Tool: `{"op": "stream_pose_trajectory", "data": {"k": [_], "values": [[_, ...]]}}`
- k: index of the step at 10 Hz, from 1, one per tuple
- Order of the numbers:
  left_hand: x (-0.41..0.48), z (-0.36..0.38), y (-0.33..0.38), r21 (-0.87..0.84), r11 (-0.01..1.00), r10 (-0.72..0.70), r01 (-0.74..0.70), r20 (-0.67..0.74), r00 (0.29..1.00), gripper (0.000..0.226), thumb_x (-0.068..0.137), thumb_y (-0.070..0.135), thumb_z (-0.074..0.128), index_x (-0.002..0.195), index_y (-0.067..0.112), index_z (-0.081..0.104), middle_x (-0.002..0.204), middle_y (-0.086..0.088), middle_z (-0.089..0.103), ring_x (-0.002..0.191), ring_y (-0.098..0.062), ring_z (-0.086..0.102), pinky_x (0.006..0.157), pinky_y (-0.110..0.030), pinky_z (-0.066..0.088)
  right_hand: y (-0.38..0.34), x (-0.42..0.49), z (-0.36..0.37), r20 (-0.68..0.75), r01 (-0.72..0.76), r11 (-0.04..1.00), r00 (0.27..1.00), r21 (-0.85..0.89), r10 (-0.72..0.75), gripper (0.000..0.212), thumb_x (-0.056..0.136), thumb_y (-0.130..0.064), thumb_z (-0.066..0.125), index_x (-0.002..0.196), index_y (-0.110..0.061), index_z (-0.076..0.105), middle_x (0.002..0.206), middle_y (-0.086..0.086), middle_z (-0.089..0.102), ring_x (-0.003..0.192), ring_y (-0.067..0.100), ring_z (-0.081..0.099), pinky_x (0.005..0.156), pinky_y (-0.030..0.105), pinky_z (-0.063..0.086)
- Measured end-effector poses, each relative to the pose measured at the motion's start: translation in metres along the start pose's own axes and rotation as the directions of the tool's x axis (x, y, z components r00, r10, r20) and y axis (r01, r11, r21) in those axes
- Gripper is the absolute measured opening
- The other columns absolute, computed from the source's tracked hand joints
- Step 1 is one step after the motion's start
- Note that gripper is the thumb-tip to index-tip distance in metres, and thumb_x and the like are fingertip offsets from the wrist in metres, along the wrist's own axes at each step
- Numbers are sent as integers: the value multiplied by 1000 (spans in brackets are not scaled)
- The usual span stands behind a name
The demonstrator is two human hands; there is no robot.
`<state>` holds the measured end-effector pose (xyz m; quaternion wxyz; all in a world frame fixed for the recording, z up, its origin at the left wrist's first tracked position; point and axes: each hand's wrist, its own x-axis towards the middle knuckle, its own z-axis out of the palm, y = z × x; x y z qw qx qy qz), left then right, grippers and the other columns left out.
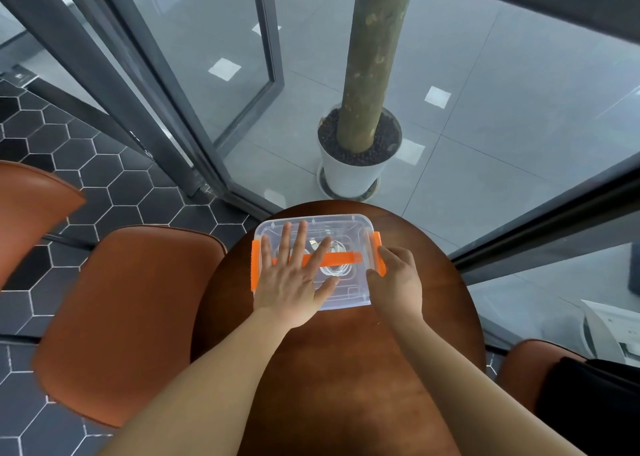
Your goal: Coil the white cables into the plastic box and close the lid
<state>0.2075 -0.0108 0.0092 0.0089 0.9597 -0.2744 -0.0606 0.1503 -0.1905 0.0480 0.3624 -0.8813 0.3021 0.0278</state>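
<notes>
A clear plastic box (349, 225) with its clear lid on top stands at the far side of a round brown table (346, 369). The lid has an orange handle (341, 259) and orange side latches (255, 265). Coiled white cables (335, 252) show through the lid inside the box. My left hand (294, 275) lies flat on the lid, fingers spread. My right hand (398, 282) is curled around the right orange latch (376, 241) at the box's right edge.
Orange-brown chairs (131, 317) stand left of the table, another at the lower right (533, 362). Beyond the table is a white pot (349, 175) with a thick trunk, glass doors and dark frames. Hexagon tiles cover the floor at left.
</notes>
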Motion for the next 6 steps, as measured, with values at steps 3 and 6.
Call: {"op": "stream_pose_trajectory", "data": {"k": [3, 6], "values": [[-3, -3, 3, 0, 1000, -31, 31, 45, 998, 80, 92, 78, 7, 158, 37, -9, 167, -12, -17, 152, -39, -17, 118, -67, -2, -8, -7, -3, 86, 153, 960, 987, -234, -136, 47, 90, -3, 57, 135, -15, 56, 139, 5, 48, 124, 27, 49, 97, 36, 50], [-15, -47, 15, 20, 989, -147, 146, 164, 975, 87, 81, 77, -12, 158, 36, -10, 169, -13, -4, 155, -39, -6, 118, -70, 5, -28, -7, -36, 215, 308, 890, 945, -336, -246, 54, 95, -25, 59, 145, -21, 41, 141, 5, 50, 127, 25, 49, 105, 38, 45]]}}
